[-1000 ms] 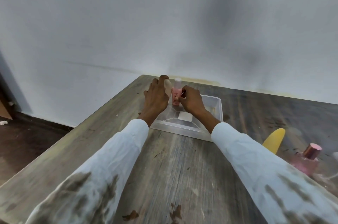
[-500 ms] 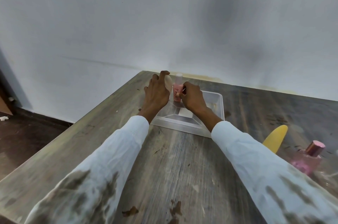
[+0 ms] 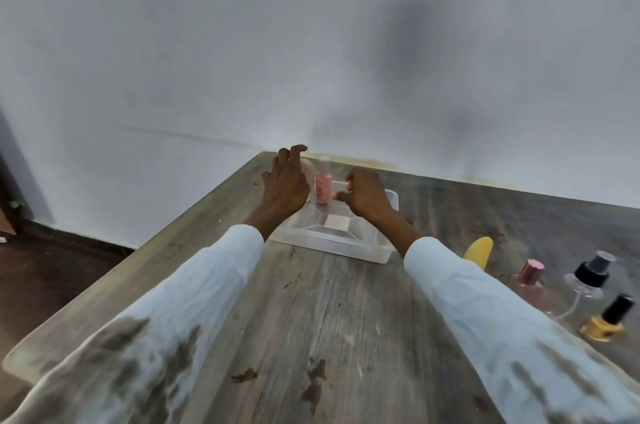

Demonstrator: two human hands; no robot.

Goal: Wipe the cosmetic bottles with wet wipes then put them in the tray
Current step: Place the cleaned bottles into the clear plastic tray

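Pink bottle [image 3: 323,187] upright in tray [image 3: 349,243], seemingly free of right hand [image 3: 365,196].

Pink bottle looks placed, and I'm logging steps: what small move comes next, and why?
Probably draw the right hand back toward the unwiped bottles at the right: the pink bottle stands upright in the tray with both hands off it.

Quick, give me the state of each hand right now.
Left hand: open, beside the pink bottle, fingers loosely curled, holding nothing visible.
Right hand: open, holding nothing, just off the bottle.
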